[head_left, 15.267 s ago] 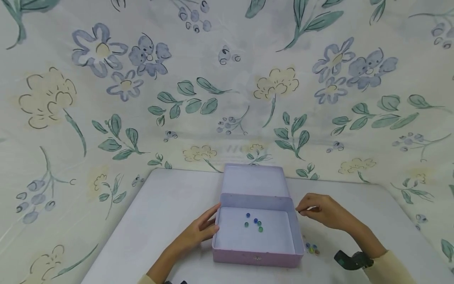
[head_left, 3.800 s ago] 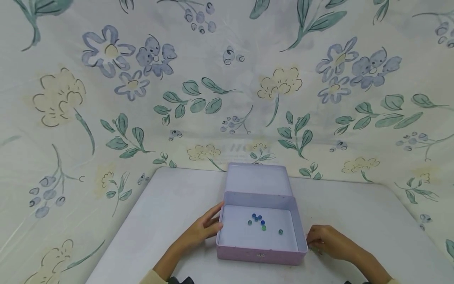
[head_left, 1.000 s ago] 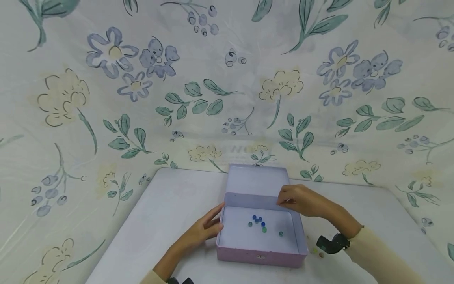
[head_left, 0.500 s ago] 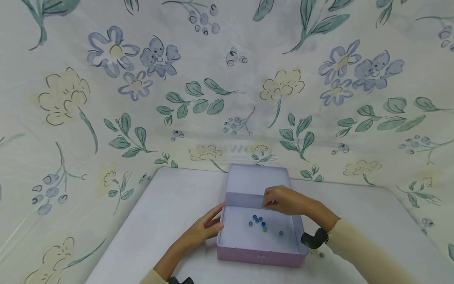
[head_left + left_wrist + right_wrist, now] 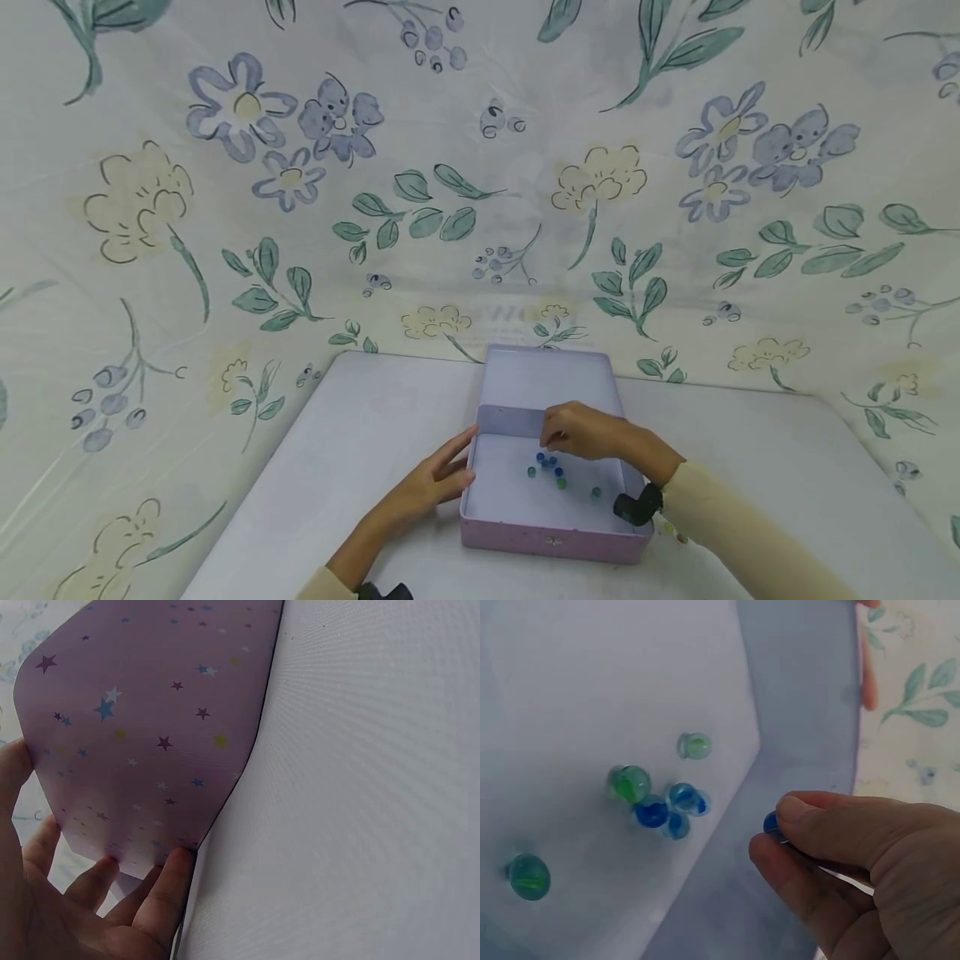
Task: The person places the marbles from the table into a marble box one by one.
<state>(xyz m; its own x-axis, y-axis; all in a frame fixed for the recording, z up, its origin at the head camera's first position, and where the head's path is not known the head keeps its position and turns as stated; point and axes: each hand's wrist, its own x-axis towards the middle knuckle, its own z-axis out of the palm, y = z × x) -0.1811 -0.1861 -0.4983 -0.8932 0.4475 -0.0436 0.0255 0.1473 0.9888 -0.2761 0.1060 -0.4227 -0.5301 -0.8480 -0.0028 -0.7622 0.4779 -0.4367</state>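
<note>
My right hand [image 5: 585, 431] is over the back part of the open pink tin box [image 5: 551, 546]. In the right wrist view, its thumb and fingertip pinch a blue marble [image 5: 773, 825] above the box's inside. Several blue and green marbles lie on the box floor, among them a dark blue marble [image 5: 652, 812] in a cluster and a green marble [image 5: 530, 877] apart from it. My left hand [image 5: 420, 492] rests against the box's left side with fingers spread; the left wrist view shows its fingertips touching the star-printed wall [image 5: 150, 712].
The box lid [image 5: 547, 379] lies back behind the box. A few small marbles [image 5: 670, 528] lie on the white table [image 5: 750, 450] just right of the box, partly hidden by the right sleeve. A flower-patterned cloth [image 5: 450, 250] hangs behind the table.
From beside the box, my right hand has moved up over its back right part, then left and slightly down above the marbles. My left hand has stayed against the box.
</note>
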